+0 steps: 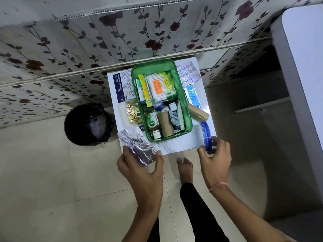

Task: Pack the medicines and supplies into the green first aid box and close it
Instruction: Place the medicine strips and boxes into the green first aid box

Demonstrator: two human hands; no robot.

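Note:
The green first aid box (185,102) stands open in the middle of a small white table (181,145), filled with a cotton bud pack (160,88), small cartons, a Dettol bottle (151,122) and brown rolls. My left hand (139,165) grips a silver blister strip (137,145) at the table's front left corner. My right hand (215,158) holds the near end of a blue strip (206,135) at the front right corner. Around the box lie a gold blister strip (133,113), a medicated dressings pack (120,88), silver tablet strips (188,73) and a blue sachet strip (192,95).
A black bin (87,124) with a liner stands on the floor left of the table. A floral tiled wall rises right behind the table. A white cabinet or appliance (304,67) fills the right side. My bare foot (185,170) stands on the tiled floor just before the table.

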